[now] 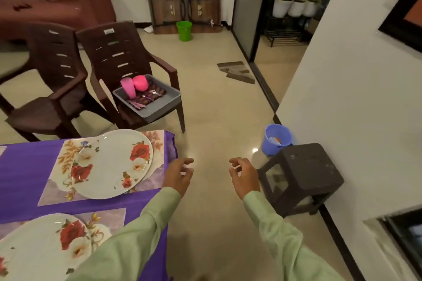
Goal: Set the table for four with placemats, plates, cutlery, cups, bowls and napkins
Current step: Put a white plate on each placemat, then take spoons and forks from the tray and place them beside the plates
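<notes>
Left hand and right hand: both empty, fingers loosely curled, just off the table edge. On the table: white rose-patterned plate on floral placemat. Beyond the table: grey tray holding pink cup and cutlery.

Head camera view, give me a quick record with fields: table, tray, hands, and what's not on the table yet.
table: purple cloth, two floral placemats in view, a rose plate on each
tray: grey tray on the seat of a brown chair, holding a pink cup, a pink bowl and cutlery
left hand: empty, fingers loosely curled, beside the table edge
right hand: empty, over the floor
not on the visible table yet: cutlery, cups, bowls, napkins
</notes>
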Available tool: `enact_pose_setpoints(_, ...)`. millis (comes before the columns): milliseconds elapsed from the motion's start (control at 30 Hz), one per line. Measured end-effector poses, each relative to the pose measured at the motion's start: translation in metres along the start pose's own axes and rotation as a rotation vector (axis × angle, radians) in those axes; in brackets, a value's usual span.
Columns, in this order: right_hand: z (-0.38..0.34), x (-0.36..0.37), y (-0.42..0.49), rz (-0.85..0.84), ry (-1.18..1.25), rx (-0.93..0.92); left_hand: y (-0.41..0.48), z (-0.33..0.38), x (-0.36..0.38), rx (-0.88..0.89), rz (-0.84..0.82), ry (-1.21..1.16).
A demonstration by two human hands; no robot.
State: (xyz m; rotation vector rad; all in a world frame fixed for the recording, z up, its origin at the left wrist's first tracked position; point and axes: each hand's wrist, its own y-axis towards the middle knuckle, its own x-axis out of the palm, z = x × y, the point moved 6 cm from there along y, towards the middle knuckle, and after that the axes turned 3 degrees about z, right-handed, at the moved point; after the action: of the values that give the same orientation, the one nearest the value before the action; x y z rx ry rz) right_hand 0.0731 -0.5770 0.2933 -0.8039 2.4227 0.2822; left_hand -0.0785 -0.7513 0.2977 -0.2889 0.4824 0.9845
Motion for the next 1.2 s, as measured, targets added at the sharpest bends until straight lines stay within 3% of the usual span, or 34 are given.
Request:
enact_pose_setpoints(300,-0.025,0.019,0.117,-0.136,-0.009,-0.113,0.096,-0.005,0.004,-0.075,0.16,0.006)
enact_pose_setpoints(567,-0.062,0.052,0.251,-0.268,-0.122,-0.227,0.204,-0.005,0.0,-0.177,0.328,-0.151)
enact_pose_setpoints(867,-0.121,0.172,0.382,-0.481,-0.112,-0.352,0.325,-0.039,-0.032,-0.302,0.484,-0.16)
enact_pose_setpoints(1200,-0.175,0.331,0.527,-0.765,-0.169,-0.361,0.455,-0.071,-0.085,-0.537,0.682,-0.09)
